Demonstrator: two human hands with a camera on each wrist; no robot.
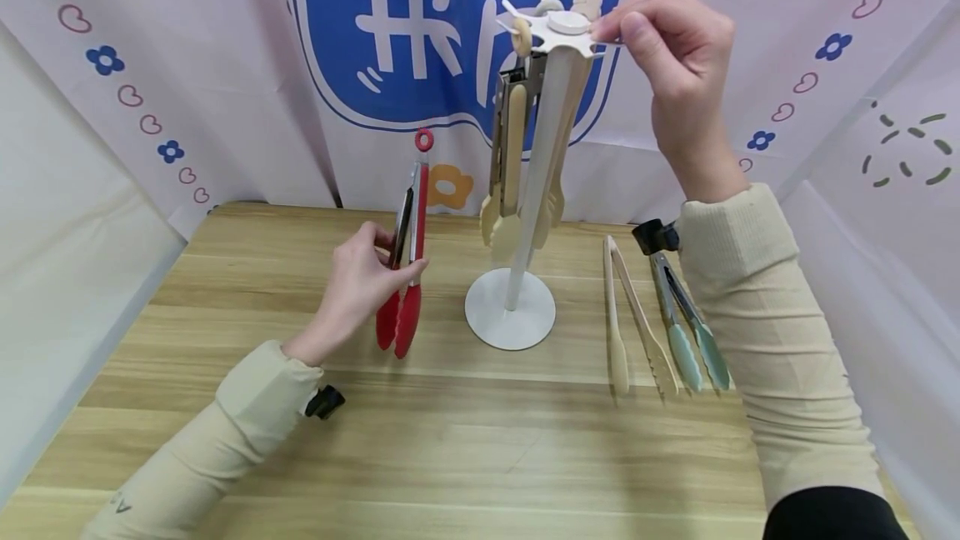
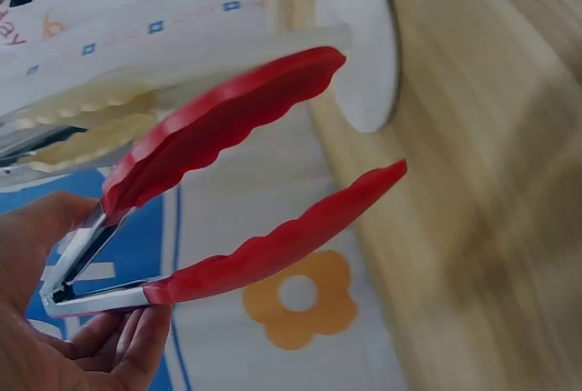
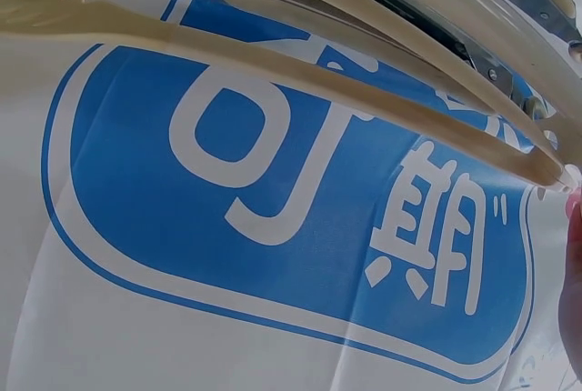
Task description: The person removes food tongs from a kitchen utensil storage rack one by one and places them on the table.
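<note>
My left hand grips red-tipped tongs upright above the table, left of a white hanging rack. In the left wrist view the red tongs are spread, with the thumb on one arm and the fingers on the other. My right hand is at the rack's top, its thumb and forefinger pinching a hook arm there. Beige-tipped tongs hang from the rack's hooks, and more beige tongs fill the upper right wrist view. Only a sliver of the right hand shows there.
On the table, right of the rack, lie beige tongs and green-tipped tongs, the latter partly beneath the right forearm. A printed cloth hangs behind the table.
</note>
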